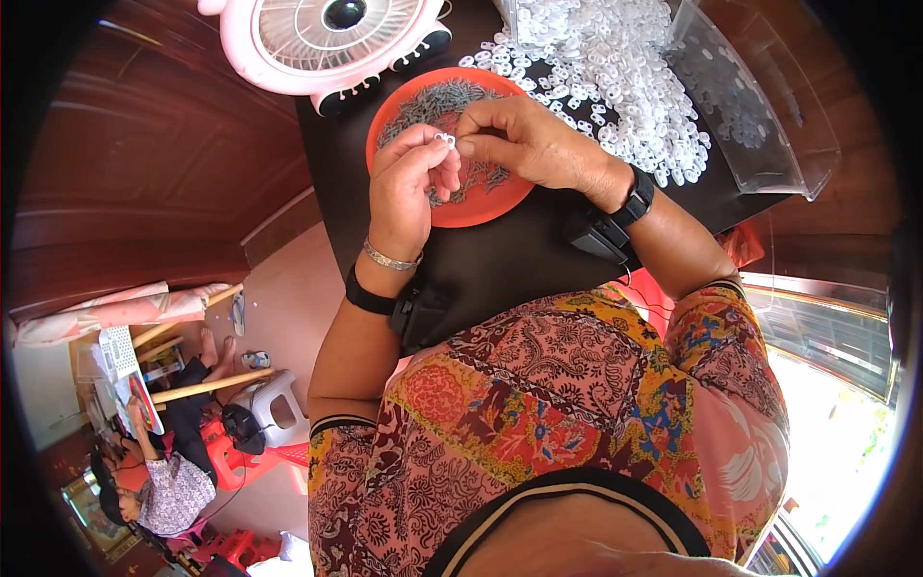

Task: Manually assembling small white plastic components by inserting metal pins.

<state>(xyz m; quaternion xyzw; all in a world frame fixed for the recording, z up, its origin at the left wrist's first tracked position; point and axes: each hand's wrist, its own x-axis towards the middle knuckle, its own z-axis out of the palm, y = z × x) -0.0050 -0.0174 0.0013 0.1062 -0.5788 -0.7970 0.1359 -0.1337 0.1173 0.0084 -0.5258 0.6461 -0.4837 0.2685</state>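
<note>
Over an orange-red round tray (460, 217), both of my hands meet with their fingertips close together. My left hand (399, 192) pinches a small white plastic piece with holes (445, 140) between thumb and forefinger, its other fingers curled in. Opposite it, my right hand (540, 144) has thumb and forefinger pressed together right beside the white piece; whatever they hold is too small to name. Many small grey screw-like pieces (435, 100) lie in the tray, partly hidden by my hands. A large heap of similar white plastic pieces (625, 96) spreads out beyond my right hand.
A pink-and-white fan (288, 67) stands at the far left of the black table (481, 258). A clear plastic bin (784, 178) lies at the right beside the heap. Black devices (423, 313) are strapped at both wrists. Another person (178, 492) sits at lower left, near red stools.
</note>
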